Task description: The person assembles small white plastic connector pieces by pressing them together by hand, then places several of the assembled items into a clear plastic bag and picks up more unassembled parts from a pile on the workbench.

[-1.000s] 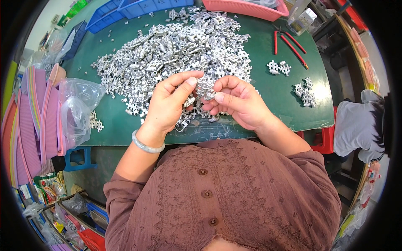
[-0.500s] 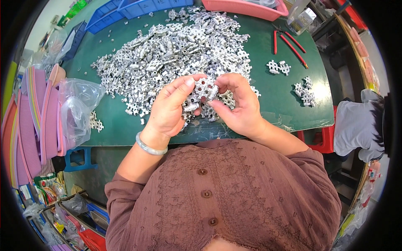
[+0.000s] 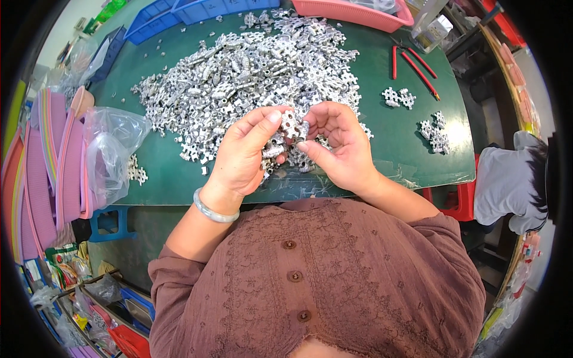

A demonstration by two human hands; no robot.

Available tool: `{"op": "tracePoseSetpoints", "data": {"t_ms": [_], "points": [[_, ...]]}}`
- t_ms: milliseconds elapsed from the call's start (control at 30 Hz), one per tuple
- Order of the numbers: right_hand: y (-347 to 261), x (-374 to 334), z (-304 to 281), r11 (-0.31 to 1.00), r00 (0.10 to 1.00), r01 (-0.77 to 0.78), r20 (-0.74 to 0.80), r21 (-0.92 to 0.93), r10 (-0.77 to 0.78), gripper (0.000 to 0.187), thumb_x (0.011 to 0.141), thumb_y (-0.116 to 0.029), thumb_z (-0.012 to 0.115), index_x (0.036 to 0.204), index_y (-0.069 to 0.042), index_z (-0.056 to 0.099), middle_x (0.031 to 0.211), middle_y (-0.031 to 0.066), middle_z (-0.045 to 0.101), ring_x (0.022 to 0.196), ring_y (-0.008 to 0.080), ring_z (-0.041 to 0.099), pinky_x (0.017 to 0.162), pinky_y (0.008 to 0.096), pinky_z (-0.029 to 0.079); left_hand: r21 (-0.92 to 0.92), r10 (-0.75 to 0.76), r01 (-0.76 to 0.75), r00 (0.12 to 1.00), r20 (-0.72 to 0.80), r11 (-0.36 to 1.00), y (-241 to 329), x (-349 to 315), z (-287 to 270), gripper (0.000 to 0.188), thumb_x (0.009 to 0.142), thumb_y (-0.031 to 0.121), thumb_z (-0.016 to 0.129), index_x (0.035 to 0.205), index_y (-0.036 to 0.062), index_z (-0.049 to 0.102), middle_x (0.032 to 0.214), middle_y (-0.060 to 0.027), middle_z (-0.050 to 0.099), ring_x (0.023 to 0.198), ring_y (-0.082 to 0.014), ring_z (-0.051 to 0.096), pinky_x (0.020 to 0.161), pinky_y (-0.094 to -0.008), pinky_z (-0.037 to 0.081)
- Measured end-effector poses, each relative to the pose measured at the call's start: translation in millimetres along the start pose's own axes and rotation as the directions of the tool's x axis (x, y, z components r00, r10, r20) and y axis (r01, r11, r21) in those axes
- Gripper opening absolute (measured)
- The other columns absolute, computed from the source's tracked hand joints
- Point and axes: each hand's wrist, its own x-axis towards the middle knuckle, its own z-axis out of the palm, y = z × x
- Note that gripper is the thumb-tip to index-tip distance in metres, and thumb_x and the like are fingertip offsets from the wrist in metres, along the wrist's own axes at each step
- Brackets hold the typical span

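Between my two hands, over the near edge of the pile, is a small silver metal casting (image 3: 290, 126) with round holes in it. My left hand (image 3: 246, 149) is closed round it, thumb on top, and more silver pieces show below the thumb against the palm. My right hand (image 3: 341, 146) pinches the casting's right side between thumb and fingers; the exact contact is partly hidden. Behind both hands spreads a large heap of similar silver castings (image 3: 239, 71) on the green table (image 3: 406, 143).
Red-handled pliers (image 3: 416, 68) lie at the right, with small clusters of castings (image 3: 436, 132) nearer me. Blue bins (image 3: 215, 11) and a pink basket (image 3: 358, 16) line the far edge. At the left are a clear plastic bag (image 3: 113, 149) and purple padded material (image 3: 51, 173). Another person's sleeve (image 3: 507, 179) is at far right.
The casting has turned slightly between my hands. My right fingers have shifted a little, and both hands stay in nearly the same place.
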Motion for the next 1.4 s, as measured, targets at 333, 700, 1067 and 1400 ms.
{"op": "tracePoseSetpoints", "data": {"t_ms": [333, 700, 1067, 1400], "points": [[-1, -1, 0, 0.999, 1.000, 0.003, 0.012, 0.044, -0.003, 0.040, 0.075, 0.003, 0.060, 0.110, -0.001, 0.040, 0.095, 0.0065, 0.048, 0.087, 0.0119, 0.050, 0.077, 0.0260, 0.043, 0.003, 0.003, -0.003, 1.000, -0.006, 1.000, 1, -1, 1, 0.021, 0.086, 0.020, 0.051, 0.099, 0.0048, 0.057, 0.084, -0.0033, 0.060, 0.069, -0.0105, 0.056, 0.048, -0.0218, 0.043], [-8, -7, -11, 0.994, 0.996, 0.077, -0.032, -0.074, -0.080, 0.037, 0.074, 0.001, 0.061, 0.108, -0.001, 0.044, 0.091, 0.0061, 0.051, 0.078, 0.0112, 0.052, 0.069, 0.0251, 0.045, 0.071, -0.013, 0.013, 1.000, -0.007, 0.997, 1, -1, 15, 0.021, 0.087, 0.020, 0.049, 0.096, 0.0027, 0.056, 0.079, -0.0035, 0.056, 0.069, -0.0110, 0.052, 0.048, -0.0233, 0.040], [-33, -73, -152, 0.813, 0.852, -0.108, -0.475, -0.572, -0.221, 0.039, 0.070, 0.002, 0.064, 0.105, -0.002, 0.048, 0.086, 0.0037, 0.053, 0.077, 0.0104, 0.051, 0.071, 0.0230, 0.043, 0.129, -0.038, 0.039, 0.999, -0.009, 0.991, -3, 2, 17, 0.024, 0.088, 0.021, 0.046, 0.100, 0.0021, 0.052, 0.077, -0.0052, 0.052, 0.071, -0.0142, 0.050, 0.048, -0.0235, 0.040], [-55, -114, -188, 0.654, 0.806, -0.157, -0.479, -0.740, -0.347, 0.043, 0.069, 0.003, 0.065, 0.107, 0.001, 0.046, 0.091, 0.0070, 0.056, 0.080, 0.0128, 0.053, 0.072, 0.0243, 0.044, 0.115, -0.027, 0.034, 0.998, -0.055, 0.993, -5, -1, 14, 0.021, 0.087, 0.019, 0.048, 0.100, 0.0029, 0.052, 0.077, -0.0048, 0.052, 0.071, -0.0135, 0.050, 0.048, -0.0220, 0.039]]}}
